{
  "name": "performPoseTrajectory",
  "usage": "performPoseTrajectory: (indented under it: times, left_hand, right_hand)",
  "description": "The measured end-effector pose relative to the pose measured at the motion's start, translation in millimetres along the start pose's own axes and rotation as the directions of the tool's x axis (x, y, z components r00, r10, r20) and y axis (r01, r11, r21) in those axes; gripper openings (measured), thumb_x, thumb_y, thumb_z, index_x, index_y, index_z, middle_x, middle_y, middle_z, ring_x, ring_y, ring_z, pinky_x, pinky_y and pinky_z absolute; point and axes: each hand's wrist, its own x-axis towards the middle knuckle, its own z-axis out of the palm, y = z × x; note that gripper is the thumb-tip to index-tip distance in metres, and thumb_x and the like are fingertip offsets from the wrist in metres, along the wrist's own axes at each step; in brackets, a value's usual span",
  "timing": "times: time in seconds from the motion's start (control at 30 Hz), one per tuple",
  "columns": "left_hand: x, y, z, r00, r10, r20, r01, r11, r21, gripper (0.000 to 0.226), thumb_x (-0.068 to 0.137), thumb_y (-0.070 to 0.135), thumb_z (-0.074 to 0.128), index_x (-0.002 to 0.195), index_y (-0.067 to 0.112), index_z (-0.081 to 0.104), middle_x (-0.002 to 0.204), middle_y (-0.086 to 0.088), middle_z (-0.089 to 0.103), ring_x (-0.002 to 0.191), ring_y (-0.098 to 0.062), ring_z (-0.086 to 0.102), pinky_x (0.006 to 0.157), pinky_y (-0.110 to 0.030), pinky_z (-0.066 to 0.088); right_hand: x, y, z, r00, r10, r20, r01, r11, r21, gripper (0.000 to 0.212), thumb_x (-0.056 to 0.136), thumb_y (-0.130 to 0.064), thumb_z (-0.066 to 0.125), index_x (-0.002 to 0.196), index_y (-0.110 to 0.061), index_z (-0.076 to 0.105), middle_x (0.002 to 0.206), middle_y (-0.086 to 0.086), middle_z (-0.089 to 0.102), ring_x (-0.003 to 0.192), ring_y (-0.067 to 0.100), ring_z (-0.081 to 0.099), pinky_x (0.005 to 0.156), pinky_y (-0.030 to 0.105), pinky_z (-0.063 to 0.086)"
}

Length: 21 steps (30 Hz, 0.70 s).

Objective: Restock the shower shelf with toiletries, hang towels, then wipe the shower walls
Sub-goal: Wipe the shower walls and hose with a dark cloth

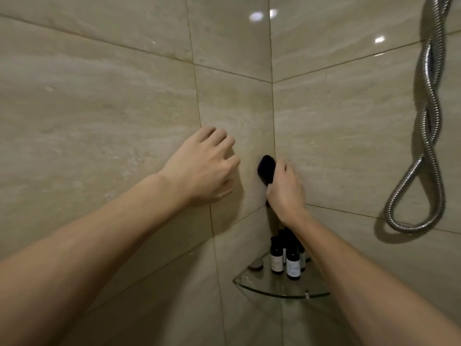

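My right hand grips a dark cloth and holds it against the corner where the two beige tiled shower walls meet. My left hand rests flat on the left wall beside it, fingers spread. Below the hands a glass corner shelf carries several small dark toiletry bottles with pale labels; some stand behind my right forearm.
A chrome shower hose hangs twisted in a loop on the right wall. A small round object lies on the shelf's left side. Tile walls fill the rest of the view.
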Motion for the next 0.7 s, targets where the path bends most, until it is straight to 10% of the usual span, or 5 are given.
performPoseTrajectory:
  times: [0.7]
  left_hand:
    - [-98.6, 8.3, -47.3, 0.995, 0.086, 0.056, -0.077, 0.985, -0.154, 0.062, 0.088, 0.051, 0.014, 0.099, 0.025, 0.069, 0.098, -0.001, 0.066, 0.099, -0.026, 0.056, 0.090, -0.041, 0.042]
  right_hand:
    - [-191.0, -140.7, -61.8, 0.976, -0.108, 0.189, 0.026, 0.919, 0.393, 0.038, 0.078, -0.005, 0.065, 0.115, -0.011, 0.057, 0.115, 0.007, 0.060, 0.108, 0.030, 0.059, 0.085, 0.036, 0.047]
